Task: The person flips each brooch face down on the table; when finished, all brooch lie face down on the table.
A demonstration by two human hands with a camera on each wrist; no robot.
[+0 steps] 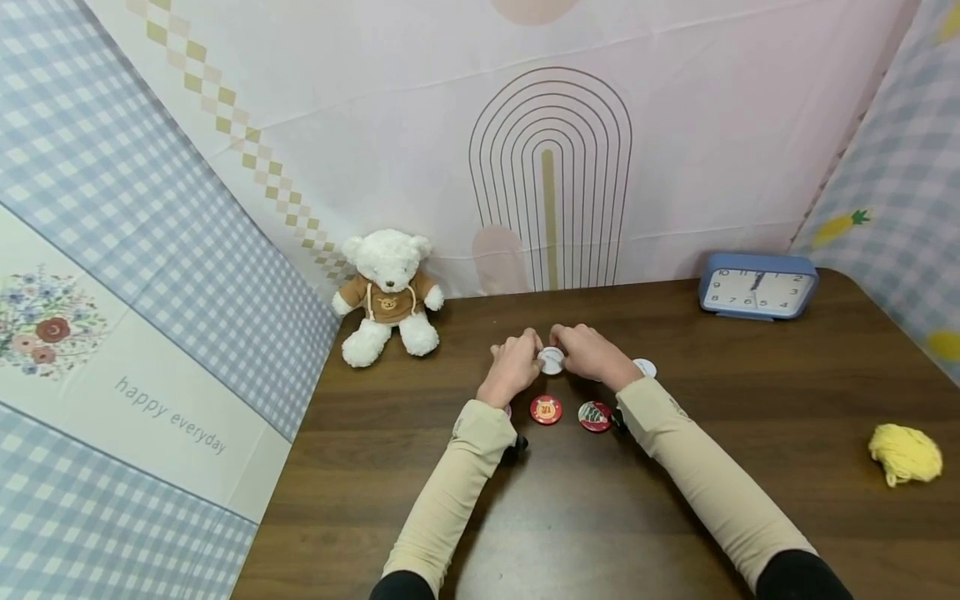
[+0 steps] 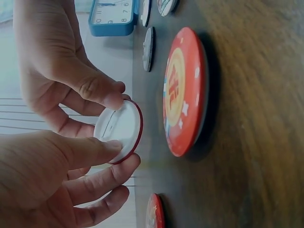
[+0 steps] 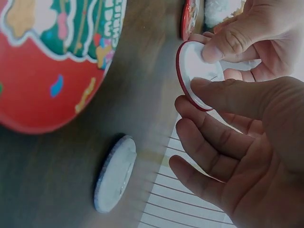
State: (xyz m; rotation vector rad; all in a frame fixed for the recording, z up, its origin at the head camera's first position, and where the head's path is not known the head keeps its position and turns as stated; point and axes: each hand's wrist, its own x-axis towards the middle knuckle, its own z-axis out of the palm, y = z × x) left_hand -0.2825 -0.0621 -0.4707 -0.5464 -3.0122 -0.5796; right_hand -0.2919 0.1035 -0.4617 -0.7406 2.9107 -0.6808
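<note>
Between my two hands is a round button badge, its white back and pin turned towards me and its rim red. My left hand pinches one edge with thumb and fingers. Opposite it, my right hand pinches the other edge, as the right wrist view also shows, with the badge held off the table. Nearer me lie a red badge with a gold centre and a red Christmas-tree badge. The left forearm partly hides another badge.
A white-backed badge lies beyond my right wrist. At the back of the wooden table a white teddy bear sits on the left and a blue clock stands on the right. Yellow yarn lies at far right.
</note>
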